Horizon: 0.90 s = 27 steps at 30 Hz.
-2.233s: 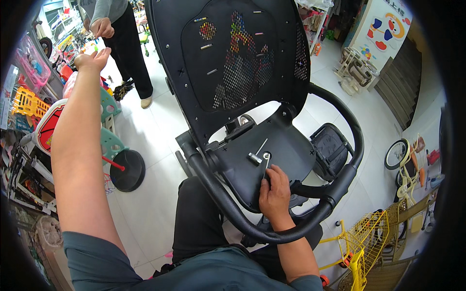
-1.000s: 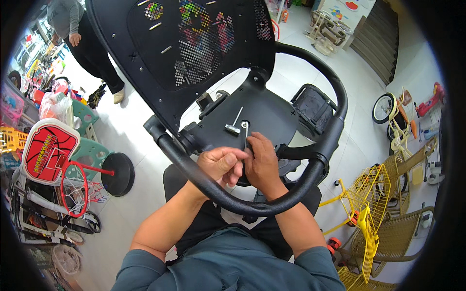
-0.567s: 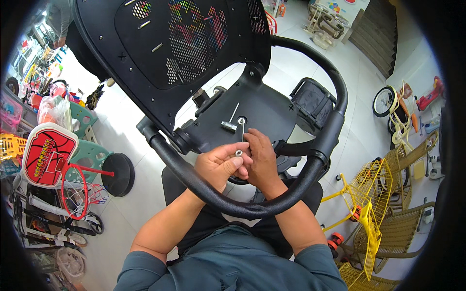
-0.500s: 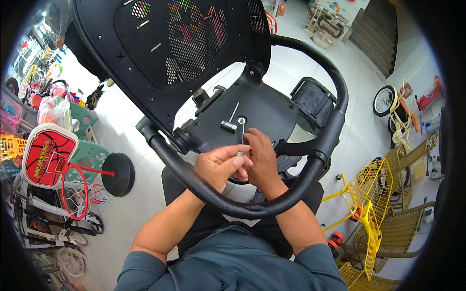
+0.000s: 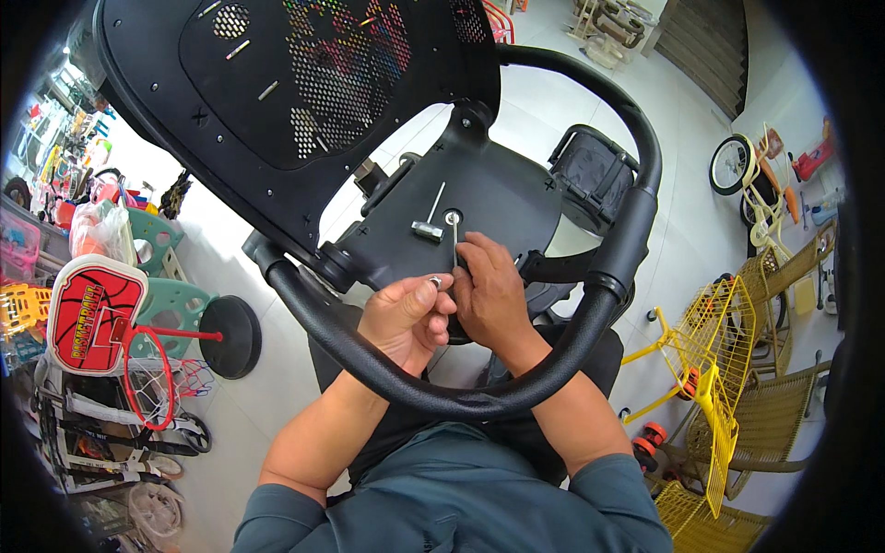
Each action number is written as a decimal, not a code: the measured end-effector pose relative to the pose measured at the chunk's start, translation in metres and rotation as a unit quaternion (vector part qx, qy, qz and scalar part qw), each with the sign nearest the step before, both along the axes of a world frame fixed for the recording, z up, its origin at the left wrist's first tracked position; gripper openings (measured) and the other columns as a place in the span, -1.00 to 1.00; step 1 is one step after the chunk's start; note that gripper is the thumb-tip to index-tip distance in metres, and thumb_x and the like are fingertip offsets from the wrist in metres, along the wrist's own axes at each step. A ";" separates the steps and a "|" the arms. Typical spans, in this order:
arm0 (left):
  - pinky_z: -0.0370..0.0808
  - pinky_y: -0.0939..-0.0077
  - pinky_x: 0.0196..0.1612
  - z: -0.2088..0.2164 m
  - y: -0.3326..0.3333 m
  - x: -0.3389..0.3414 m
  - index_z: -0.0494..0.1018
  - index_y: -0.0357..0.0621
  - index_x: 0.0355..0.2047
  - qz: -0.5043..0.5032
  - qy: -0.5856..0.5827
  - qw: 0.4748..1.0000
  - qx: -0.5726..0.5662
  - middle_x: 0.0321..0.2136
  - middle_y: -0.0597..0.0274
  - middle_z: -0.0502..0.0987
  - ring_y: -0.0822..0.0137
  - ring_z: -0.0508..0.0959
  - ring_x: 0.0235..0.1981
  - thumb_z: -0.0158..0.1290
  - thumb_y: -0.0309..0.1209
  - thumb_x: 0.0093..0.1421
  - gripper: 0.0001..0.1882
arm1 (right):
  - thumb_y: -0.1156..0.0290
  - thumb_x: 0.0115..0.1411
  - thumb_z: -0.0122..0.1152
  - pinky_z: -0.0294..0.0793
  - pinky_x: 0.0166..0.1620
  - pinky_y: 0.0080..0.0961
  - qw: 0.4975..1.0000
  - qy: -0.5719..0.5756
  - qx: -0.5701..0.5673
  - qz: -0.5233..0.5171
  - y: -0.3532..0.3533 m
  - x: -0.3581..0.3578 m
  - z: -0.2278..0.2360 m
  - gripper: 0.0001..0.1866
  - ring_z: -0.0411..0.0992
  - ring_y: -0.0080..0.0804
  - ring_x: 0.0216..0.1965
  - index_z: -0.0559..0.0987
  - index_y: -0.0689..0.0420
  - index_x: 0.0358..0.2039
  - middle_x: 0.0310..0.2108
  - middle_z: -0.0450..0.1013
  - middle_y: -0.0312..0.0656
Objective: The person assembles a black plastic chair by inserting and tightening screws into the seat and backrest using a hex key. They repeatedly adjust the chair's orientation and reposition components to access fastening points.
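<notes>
A black plastic child seat (image 5: pixel 498 175) with a perforated backrest (image 5: pixel 184 138) stands before me, circled by a padded black guard rail (image 5: pixel 636 230). My left hand (image 5: pixel 401 318) is closed, pinching a small shiny metal nut (image 5: pixel 436 282) between thumb and forefinger. Beside it, my right hand (image 5: pixel 490 290) closes on a slim metal wrench (image 5: pixel 456 235). The wrench's far end meets a round metal fitting (image 5: pixel 453 217) in the seat; its near end is hidden by my fingers. A T-shaped metal tool (image 5: pixel 427 229) lies on the seat, left of the fitting.
At left are a toy basketball hoop (image 5: pixel 97 304) with a round black base (image 5: pixel 230 336) and green plastic parts (image 5: pixel 171 295). A yellow wire frame (image 5: pixel 719 369), woven chairs (image 5: pixel 756 424) and a small bicycle (image 5: pixel 751 189) stand at right. A black folded seat (image 5: pixel 595 175) lies beyond the rail.
My left hand, with the nut, has drawn slightly left and away from my right hand. The right hand stays on the wrench. The view has shifted slightly.
</notes>
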<state>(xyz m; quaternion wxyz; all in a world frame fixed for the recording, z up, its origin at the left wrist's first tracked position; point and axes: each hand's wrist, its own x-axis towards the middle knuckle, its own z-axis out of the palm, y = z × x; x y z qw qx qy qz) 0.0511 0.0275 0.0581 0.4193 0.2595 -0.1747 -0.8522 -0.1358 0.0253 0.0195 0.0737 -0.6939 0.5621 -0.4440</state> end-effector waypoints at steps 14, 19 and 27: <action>0.76 0.57 -0.07 0.000 -0.002 -0.005 0.64 -0.08 -0.14 -0.001 0.137 0.991 -0.006 -0.07 0.22 0.63 0.40 0.69 -0.15 0.32 -0.39 0.43 -0.91 | 0.59 0.24 0.34 0.54 0.24 -0.03 1.000 0.000 -0.001 0.000 -0.001 0.000 0.000 -0.61 0.52 0.24 0.13 0.58 0.33 0.09 0.15 0.53 0.22; 0.71 0.63 -0.10 -0.006 -0.001 -0.005 0.64 -0.09 -0.15 -0.013 0.181 0.983 -0.007 -0.12 0.28 0.57 0.47 0.62 -0.17 0.34 -0.31 0.41 -0.84 | 0.61 0.25 0.33 0.55 0.23 -0.03 1.000 -0.003 -0.007 -0.003 0.000 0.001 0.000 -0.61 0.53 0.25 0.15 0.58 0.29 0.10 0.16 0.54 0.20; 0.69 0.63 -0.12 -0.004 0.000 -0.006 0.63 -0.08 -0.18 -0.021 0.187 0.982 -0.003 -0.16 0.30 0.56 0.49 0.59 -0.21 0.34 -0.23 0.42 -0.79 | 0.61 0.26 0.31 0.55 0.22 -0.03 1.000 -0.006 -0.003 0.002 0.001 -0.001 0.001 -0.62 0.53 0.26 0.14 0.58 0.29 0.10 0.17 0.53 0.21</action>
